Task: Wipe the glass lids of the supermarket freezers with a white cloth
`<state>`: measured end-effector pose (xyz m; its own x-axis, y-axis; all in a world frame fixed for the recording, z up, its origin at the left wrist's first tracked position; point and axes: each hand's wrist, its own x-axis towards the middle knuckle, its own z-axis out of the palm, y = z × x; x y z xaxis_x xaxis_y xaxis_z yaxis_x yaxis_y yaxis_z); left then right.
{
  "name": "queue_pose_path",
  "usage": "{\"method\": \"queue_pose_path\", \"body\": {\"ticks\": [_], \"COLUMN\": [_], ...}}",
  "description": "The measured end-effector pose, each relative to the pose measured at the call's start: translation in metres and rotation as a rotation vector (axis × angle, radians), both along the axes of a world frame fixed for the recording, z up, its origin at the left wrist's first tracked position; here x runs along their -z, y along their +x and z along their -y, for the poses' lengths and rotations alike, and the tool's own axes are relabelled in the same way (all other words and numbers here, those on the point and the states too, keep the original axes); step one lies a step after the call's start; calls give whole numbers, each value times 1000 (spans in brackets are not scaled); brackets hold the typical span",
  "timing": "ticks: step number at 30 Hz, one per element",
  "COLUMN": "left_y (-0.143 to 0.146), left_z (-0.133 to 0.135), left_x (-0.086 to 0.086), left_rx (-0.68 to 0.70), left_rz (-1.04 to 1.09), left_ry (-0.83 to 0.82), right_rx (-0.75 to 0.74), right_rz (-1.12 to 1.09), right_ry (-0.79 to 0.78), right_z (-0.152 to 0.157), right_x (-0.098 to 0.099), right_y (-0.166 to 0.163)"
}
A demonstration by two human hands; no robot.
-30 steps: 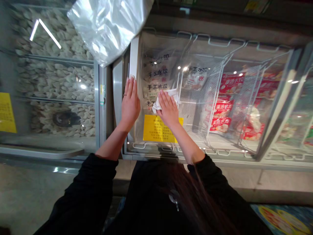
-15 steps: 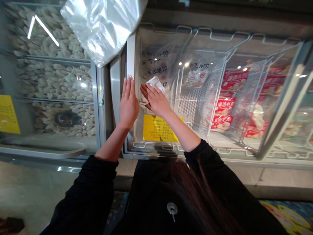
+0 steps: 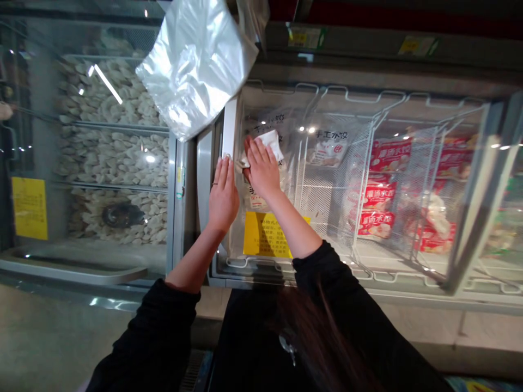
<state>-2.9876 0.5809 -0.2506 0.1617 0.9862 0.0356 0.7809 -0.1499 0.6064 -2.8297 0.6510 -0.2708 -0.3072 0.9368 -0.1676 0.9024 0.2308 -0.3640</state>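
My left hand (image 3: 224, 198) lies flat, fingers stretched out, along the light frame (image 3: 229, 122) at the left edge of a freezer's glass lid. Just right of it, my right hand (image 3: 265, 175) presses a folded white cloth (image 3: 271, 142) onto the glass with its palm and fingers. The cloth pokes out past the fingertips and at the left side; the rest is hidden under the hand. Below the glass lie clear dumpling bags (image 3: 257, 201) with black lettering. A yellow notice (image 3: 267, 235) is on the lid, nearer to me than the right hand.
A clear plastic bag bundle (image 3: 200, 71) hangs over the gap between the freezers. At left, another glass-topped freezer holds loose dumplings (image 3: 134, 155) and a dark scoop (image 3: 122, 214). Wire dividers (image 3: 359, 185) and red packets (image 3: 375, 224) show under the glass at right.
The view has shifted, so the freezers sit lower in it. My right hand and the cloth have slid a little farther from me over the glass. My left hand stays on the frame.
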Motion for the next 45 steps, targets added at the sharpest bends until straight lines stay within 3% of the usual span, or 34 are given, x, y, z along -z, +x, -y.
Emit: {"method": "queue_pose_path", "body": {"ticks": [2,4,8,10,12,16,19,21,23,25,28,30,32,35,38,40,42,45], "left_y": [-1,-2,-2,-2,-2,-1,-1,-2,-2,-2,0,1,2,2,2,4,10,33], "left_z": [0,0,1,2,3,3,2,1,0,0,0,0,1,1,3,4,8,16], "left_x": [1,3,5,5,3,-6,-11,-12,-13,-12,-12,-11,-10,-7,-7,-10,-14,-15], "left_rx": [7,15,19,28,41,47,45,52,57,55,41,25,15,19,69,138,201,209], "left_rz": [-2,-7,-18,-33,-60,-98,-86,-70,-68,-85,-99,-89,-84,-105,-147,-171,-185,-186], "left_ry": [10,22,29,35,52,47,7,-17,-26,-22,-36,-57,-63,-15,41,34,3,-30], "right_rx": [-159,-190,163,329,403,281,67,5,29,149,378,448,394,145,-49,-60,31,254], "right_rz": [-13,-9,62,92,104,57,-7,-34,-18,24,43,18,0,-1,-12,-6,36,114], "right_ry": [-30,-44,-25,0,22,56,76,76,72,74,94,110,107,78,50,34,30,47], "right_z": [23,41,30,2,-27,-47,-19,8,26,27,0,-25,-40,-28,11,32,38,18], "right_x": [-5,-9,-7,0,6,6,0,-3,-5,-3,3,7,7,2,-5,-8,-8,-3], "right_y": [7,25,57,54,39,-2,-10,1,20,38,48,40,27,17,37,66,99,134]}}
